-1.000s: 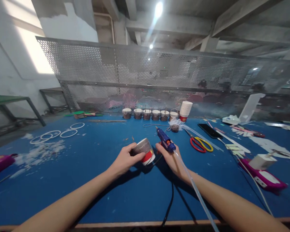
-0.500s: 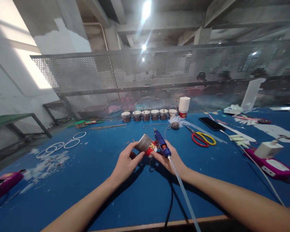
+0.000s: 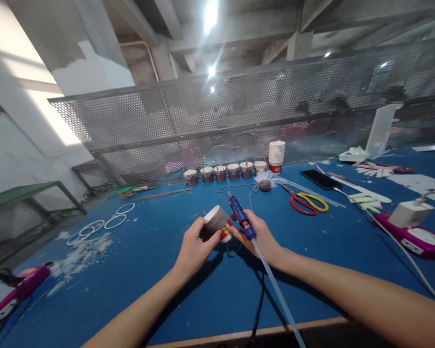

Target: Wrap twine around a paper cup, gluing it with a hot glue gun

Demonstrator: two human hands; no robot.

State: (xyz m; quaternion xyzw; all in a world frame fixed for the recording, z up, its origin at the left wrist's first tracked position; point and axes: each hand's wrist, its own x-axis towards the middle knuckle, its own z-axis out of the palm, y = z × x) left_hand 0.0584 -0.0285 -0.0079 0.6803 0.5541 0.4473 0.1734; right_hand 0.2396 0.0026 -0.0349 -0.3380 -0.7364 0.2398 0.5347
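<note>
My left hand (image 3: 196, 245) is closed around a small paper cup (image 3: 217, 220), tilted with its white mouth up to the left. Grey cord covers its upper part; the lower part shows red and yellow print. In my right hand (image 3: 263, 237) is a blue hot glue gun (image 3: 242, 217), its nozzle pointing up and away. A long clear glue stick (image 3: 275, 285) runs out of its back toward the table's front edge. The right fingertips come close to the cup's base; whether they touch it I cannot tell. A loop of grey cord (image 3: 234, 250) hangs below the cup.
Several cord-wrapped cups (image 3: 220, 174) line the back, beside a stack of paper cups (image 3: 276, 157). A ball of cord (image 3: 265, 185), scissors (image 3: 308, 203) and a phone (image 3: 321, 179) lie right. White rings (image 3: 115, 221) lie left; magenta power strips (image 3: 413, 239) sit at both sides.
The cup has turned so that more of its white mouth shows. Both hands still hold the same things. The whole view has shifted and tilted slightly.
</note>
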